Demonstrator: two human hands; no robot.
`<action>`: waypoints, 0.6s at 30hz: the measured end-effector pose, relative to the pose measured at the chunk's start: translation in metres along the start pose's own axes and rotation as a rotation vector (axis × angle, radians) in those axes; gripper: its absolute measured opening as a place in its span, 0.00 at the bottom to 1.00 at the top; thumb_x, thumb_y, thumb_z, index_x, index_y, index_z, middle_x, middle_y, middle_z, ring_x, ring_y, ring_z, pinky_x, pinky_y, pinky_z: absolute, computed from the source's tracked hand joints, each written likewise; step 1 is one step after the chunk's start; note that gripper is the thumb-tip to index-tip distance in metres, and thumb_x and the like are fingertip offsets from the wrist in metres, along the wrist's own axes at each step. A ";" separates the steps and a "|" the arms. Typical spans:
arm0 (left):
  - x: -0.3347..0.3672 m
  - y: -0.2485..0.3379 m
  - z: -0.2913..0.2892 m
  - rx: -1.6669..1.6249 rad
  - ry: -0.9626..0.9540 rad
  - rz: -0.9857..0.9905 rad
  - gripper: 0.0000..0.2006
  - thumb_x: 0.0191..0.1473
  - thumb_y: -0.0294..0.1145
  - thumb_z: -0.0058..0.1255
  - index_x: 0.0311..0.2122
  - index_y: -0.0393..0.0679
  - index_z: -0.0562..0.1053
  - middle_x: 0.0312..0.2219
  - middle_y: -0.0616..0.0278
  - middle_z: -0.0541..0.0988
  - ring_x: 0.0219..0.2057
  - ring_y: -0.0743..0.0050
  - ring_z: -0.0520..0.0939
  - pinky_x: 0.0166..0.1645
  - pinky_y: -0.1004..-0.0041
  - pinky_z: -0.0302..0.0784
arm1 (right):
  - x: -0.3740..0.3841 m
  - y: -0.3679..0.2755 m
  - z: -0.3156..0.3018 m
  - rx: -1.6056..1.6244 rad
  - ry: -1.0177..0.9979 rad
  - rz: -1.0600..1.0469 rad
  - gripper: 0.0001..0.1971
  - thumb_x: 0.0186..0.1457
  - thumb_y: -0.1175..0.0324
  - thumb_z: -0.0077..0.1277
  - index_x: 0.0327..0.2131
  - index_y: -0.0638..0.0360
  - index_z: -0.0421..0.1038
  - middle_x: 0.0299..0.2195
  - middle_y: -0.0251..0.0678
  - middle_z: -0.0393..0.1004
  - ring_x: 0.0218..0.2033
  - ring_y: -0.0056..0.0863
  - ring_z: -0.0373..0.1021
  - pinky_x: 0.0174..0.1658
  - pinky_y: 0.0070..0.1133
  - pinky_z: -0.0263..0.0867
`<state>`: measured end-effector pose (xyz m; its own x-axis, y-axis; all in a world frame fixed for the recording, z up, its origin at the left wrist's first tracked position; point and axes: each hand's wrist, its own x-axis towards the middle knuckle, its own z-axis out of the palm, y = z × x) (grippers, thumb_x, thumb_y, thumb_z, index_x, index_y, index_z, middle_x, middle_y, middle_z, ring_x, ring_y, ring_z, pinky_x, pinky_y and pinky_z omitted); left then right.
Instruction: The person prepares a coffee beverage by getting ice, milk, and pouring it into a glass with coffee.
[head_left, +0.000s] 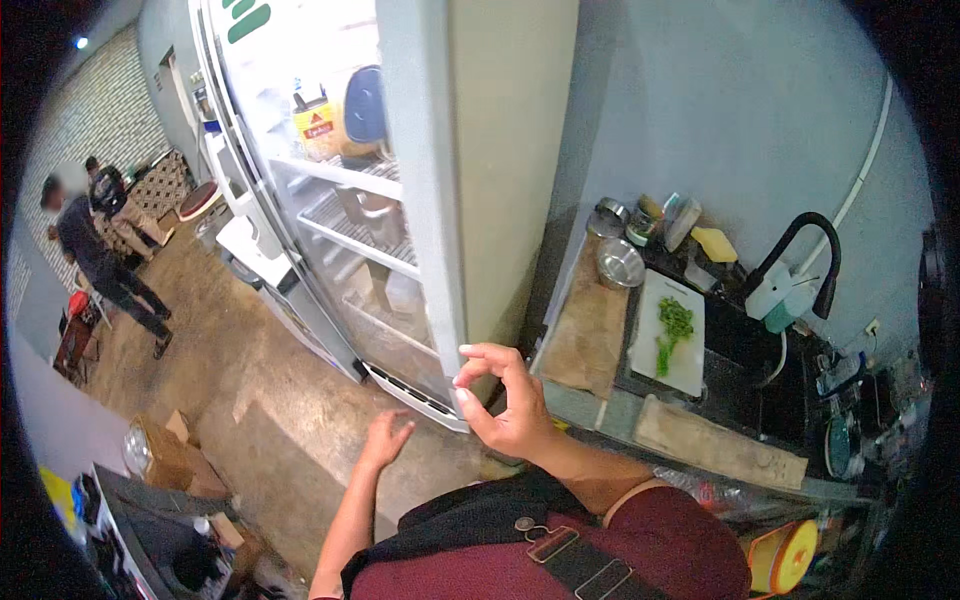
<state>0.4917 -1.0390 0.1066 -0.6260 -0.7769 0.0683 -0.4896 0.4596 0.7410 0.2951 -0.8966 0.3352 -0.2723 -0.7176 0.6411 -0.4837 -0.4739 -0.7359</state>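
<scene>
In front of the lower part of the refrigerator (515, 190), my right hand (512, 410) is raised with its thumb and a finger curled close together. Whatever it may hold between the fingertips is too small to make out. Lower and to the left, my left hand (385, 438) hangs over the floor, fingers apart, with nothing in it. The refrigerator stands open and lit. On its upper shelf are a yellow package (315, 127) and a container with a dark blue lid (365, 105). A clear pitcher-like container (378, 215) sits on the shelf below.
On the right counter lies a white cutting board (655, 365) with chopped greens (675, 325), near metal tins (620, 262), a brown cloth (585, 320) and a black faucet (825, 260). Two people (105, 250) are at the far left. Cardboard boxes (175, 455) sit on the floor.
</scene>
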 end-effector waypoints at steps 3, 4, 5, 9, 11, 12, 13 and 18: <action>0.055 -0.026 -0.110 -0.041 0.199 0.179 0.14 0.47 0.33 0.55 0.39 0.38 0.72 0.39 0.49 0.75 0.45 0.52 0.74 0.52 0.62 0.66 | 0.037 0.008 0.062 -0.001 0.022 -0.058 0.22 0.46 0.80 0.51 0.47 0.62 0.61 0.27 0.35 0.71 0.31 0.25 0.71 0.40 0.21 0.66; 0.075 -0.032 -0.145 -0.035 0.266 0.205 0.13 0.47 0.31 0.55 0.38 0.38 0.72 0.38 0.49 0.75 0.45 0.53 0.74 0.52 0.63 0.66 | 0.045 0.017 0.082 -0.034 0.027 -0.044 0.22 0.46 0.80 0.51 0.47 0.62 0.61 0.27 0.35 0.70 0.31 0.24 0.71 0.40 0.21 0.66; 0.097 -0.032 -0.177 -0.024 0.347 0.246 0.13 0.47 0.29 0.54 0.38 0.37 0.72 0.39 0.49 0.74 0.46 0.53 0.73 0.53 0.63 0.65 | 0.052 0.023 0.100 -0.077 0.042 -0.025 0.22 0.46 0.80 0.51 0.47 0.62 0.61 0.27 0.35 0.70 0.31 0.24 0.71 0.40 0.21 0.66; 0.177 -0.053 -0.299 0.077 0.612 0.392 0.16 0.49 0.25 0.50 0.44 0.35 0.67 0.44 0.47 0.70 0.50 0.51 0.69 0.56 0.61 0.60 | 0.073 0.045 0.190 -0.202 0.215 0.037 0.21 0.47 0.80 0.51 0.47 0.62 0.61 0.27 0.35 0.72 0.29 0.24 0.71 0.38 0.21 0.67; 0.215 -0.072 -0.342 -0.051 0.684 0.424 0.21 0.48 0.26 0.51 0.49 0.33 0.63 0.47 0.46 0.66 0.51 0.49 0.66 0.57 0.60 0.58 | 0.077 0.054 0.243 -0.245 0.298 0.113 0.21 0.46 0.79 0.51 0.46 0.62 0.62 0.27 0.36 0.72 0.30 0.25 0.72 0.39 0.21 0.66; 0.234 -0.079 -0.360 -0.053 0.674 0.433 0.21 0.48 0.26 0.51 0.49 0.33 0.63 0.47 0.46 0.66 0.51 0.49 0.66 0.57 0.60 0.58 | 0.080 0.053 0.266 -0.225 0.305 0.148 0.21 0.46 0.79 0.51 0.47 0.62 0.62 0.27 0.36 0.72 0.31 0.25 0.72 0.39 0.22 0.66; 0.254 -0.085 -0.375 -0.043 0.733 0.455 0.22 0.49 0.26 0.51 0.50 0.34 0.62 0.48 0.47 0.64 0.51 0.51 0.66 0.56 0.61 0.59 | 0.086 0.051 0.287 -0.206 0.310 0.184 0.21 0.46 0.79 0.51 0.47 0.62 0.61 0.28 0.36 0.72 0.31 0.26 0.72 0.39 0.22 0.66; 0.329 -0.096 -0.427 -0.196 0.681 0.560 0.24 0.52 0.31 0.52 0.51 0.33 0.60 0.43 0.48 0.67 0.44 0.58 0.70 0.50 0.65 0.65 | 0.139 0.043 0.355 -0.311 0.276 0.257 0.20 0.47 0.81 0.50 0.46 0.62 0.62 0.30 0.36 0.71 0.34 0.24 0.70 0.42 0.21 0.65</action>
<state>0.5917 -1.5225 0.3435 -0.2158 -0.5763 0.7882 -0.0701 0.8143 0.5762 0.5313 -1.1977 0.3150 -0.6054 -0.6092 0.5123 -0.5860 -0.0945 -0.8048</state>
